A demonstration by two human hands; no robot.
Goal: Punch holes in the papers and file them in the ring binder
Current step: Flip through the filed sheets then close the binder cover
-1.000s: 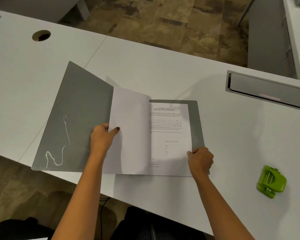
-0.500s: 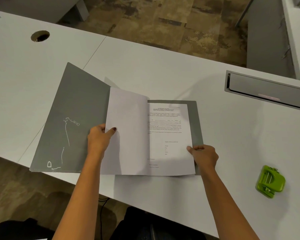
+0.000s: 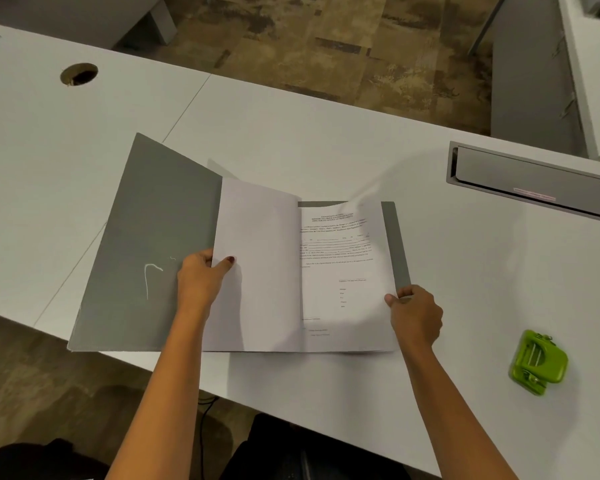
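The left hand (image 3: 201, 282) pinched the outer edge of a blank sheet (image 3: 260, 265), thumb on top and fingers curled beneath, holding that leaf turned over so that the page under it was exposed. The right hand (image 3: 416, 317) gripped the outer edge of the printed sheet (image 3: 343, 271) low down, thumb over the paper and fingers tucked under, apparently to steady or lift the stack, and the sheet's far corner curled upward. Both sheets lay in the grey binder (image 3: 160, 237), spread open on the white desk (image 3: 291, 133). Its front cover lay flat out beyond the left hand, and its back cover showed as a strip just past the right hand. Whether the papers were punched, or sat on any rings, could not be made out. The green hole punch (image 3: 537, 363) sat untouched, well apart to the right of the right hand, likely left there for that hand to reach.
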